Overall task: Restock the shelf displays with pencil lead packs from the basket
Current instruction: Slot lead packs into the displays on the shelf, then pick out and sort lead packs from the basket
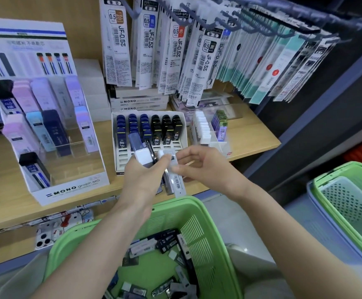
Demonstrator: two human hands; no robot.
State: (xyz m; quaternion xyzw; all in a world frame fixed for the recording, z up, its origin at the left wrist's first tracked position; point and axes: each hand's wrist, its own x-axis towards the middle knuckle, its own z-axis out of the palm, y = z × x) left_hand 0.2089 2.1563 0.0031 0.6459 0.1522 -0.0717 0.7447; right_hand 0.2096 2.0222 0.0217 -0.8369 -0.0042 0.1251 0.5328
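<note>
Shelving of pale wood carries the displays within easy reach, with refill cards hanging from hooks above. Green basket sits directly below the shelf edge, close under both arms, so the loose pencil lead packs lying in its bottom can be lifted straight up to the displays. At the left of the shelf stands the tall MONO display stand, several of its clear slots unfilled. Beside it the smaller white tray holds rows of blue and black packs, its front rows bare. Left hand is curled round a fanned bunch of packs, held just over the tray's front, likely as a ready supply. Right hand pinches one pale pack at the bunch's edge between thumb and fingertips, seemingly to draw it out for its proper slot.
</note>
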